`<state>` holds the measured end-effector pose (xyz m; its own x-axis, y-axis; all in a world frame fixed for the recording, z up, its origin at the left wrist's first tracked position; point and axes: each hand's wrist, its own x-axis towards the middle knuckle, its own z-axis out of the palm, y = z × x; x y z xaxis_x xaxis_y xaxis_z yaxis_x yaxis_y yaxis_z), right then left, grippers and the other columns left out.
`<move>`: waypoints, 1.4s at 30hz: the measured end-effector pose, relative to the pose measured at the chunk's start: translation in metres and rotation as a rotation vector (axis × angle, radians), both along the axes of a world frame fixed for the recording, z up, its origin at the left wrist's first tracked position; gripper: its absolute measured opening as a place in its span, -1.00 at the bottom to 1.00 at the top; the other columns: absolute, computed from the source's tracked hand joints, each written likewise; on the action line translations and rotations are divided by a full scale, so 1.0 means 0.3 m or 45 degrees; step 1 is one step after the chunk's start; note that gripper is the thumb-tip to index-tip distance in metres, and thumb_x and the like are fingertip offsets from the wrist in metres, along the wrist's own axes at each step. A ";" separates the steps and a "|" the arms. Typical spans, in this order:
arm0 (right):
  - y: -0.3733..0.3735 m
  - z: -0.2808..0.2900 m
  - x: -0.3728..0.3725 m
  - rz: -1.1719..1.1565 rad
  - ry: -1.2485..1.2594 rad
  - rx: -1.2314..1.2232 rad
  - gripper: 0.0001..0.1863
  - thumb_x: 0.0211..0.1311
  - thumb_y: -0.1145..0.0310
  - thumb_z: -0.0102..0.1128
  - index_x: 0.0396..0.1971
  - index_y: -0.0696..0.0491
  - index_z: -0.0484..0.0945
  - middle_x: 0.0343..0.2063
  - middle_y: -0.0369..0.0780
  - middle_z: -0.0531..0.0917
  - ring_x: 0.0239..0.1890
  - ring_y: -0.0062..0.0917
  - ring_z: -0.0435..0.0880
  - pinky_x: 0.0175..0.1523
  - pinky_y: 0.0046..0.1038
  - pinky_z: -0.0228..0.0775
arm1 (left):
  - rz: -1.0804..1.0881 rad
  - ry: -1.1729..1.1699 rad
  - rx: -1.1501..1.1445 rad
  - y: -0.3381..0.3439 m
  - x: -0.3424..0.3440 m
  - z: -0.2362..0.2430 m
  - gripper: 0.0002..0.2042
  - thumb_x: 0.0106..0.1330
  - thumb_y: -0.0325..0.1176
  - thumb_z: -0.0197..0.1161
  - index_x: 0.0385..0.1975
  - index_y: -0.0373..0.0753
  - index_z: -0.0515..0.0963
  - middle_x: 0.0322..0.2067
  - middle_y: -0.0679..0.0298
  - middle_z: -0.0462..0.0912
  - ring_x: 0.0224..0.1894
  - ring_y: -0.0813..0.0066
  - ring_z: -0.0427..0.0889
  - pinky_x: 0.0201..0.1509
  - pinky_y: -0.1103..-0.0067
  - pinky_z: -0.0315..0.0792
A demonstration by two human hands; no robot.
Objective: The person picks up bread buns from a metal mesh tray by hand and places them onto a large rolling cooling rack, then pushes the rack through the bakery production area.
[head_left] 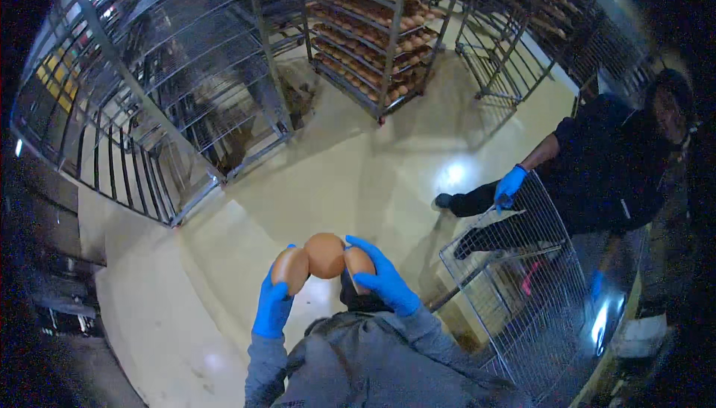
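Observation:
Three round golden-brown buns are held together in a row between my blue-gloved hands at the lower middle. My left hand (271,308) grips the left bun (291,271), turned on its side with its pale band showing. My right hand (385,283) has its thumb and fingers round the right bun (357,263), also on edge. The middle bun (324,255) faces up, pressed between the other two.
A tall rack (373,42) of bun trays stands ahead, with metal racks to the left (171,169) and right (504,72). At right, a co-worker in dark clothes (597,162) holds a wire grid (514,289) beside me. Pale floor (186,281) lies between.

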<state>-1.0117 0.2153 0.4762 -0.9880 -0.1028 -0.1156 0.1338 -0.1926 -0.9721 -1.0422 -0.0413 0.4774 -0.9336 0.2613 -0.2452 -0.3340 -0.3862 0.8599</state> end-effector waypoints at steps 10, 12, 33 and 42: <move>0.219 0.049 -0.661 -0.346 -0.039 -0.089 -0.12 0.02 0.21 0.44 0.38 0.09 0.27 0.31 -0.10 0.41 0.38 -0.33 0.33 0.48 -0.27 0.08 | -0.313 -0.045 -0.008 0.248 -0.867 0.004 -0.01 0.08 0.21 0.41 0.39 -0.37 0.22 0.32 0.12 0.37 0.36 0.25 0.37 0.40 0.35 0.31; 0.285 0.018 -0.790 -0.404 0.013 0.051 -0.12 0.00 0.21 0.45 0.36 0.11 0.29 0.33 -0.12 0.39 0.39 -0.32 0.31 0.49 -0.25 0.05 | -0.410 -0.029 -0.065 0.304 -1.052 -0.103 -0.10 0.19 0.19 0.33 0.38 -0.36 0.24 0.28 0.13 0.43 0.31 0.25 0.44 0.33 0.36 0.40; 0.897 0.075 -1.826 -1.073 0.006 0.206 -0.15 0.03 0.23 0.34 0.37 0.11 0.27 0.30 -0.14 0.41 0.39 -0.36 0.32 0.48 -0.30 0.05 | -1.172 0.262 -0.001 1.223 -2.486 -0.200 -0.11 0.19 0.18 0.33 0.36 -0.38 0.27 0.33 0.11 0.37 0.39 0.28 0.33 0.47 0.38 0.16; 1.610 0.145 -2.231 -1.074 0.022 0.322 -0.09 -0.03 0.17 0.35 0.38 0.10 0.26 0.29 -0.13 0.41 0.35 -0.36 0.35 0.47 -0.31 0.05 | -1.137 0.213 0.087 1.999 -2.951 -0.346 -0.17 0.19 0.11 0.32 0.34 -0.36 0.30 0.29 0.15 0.42 0.33 0.30 0.39 0.42 0.40 0.24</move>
<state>-1.6809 0.6982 0.5198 -0.7250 0.6885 -0.0206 0.0289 0.0005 -0.9996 -1.9275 0.5585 0.3736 -0.3990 0.9133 -0.0819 -0.4062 -0.0959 0.9087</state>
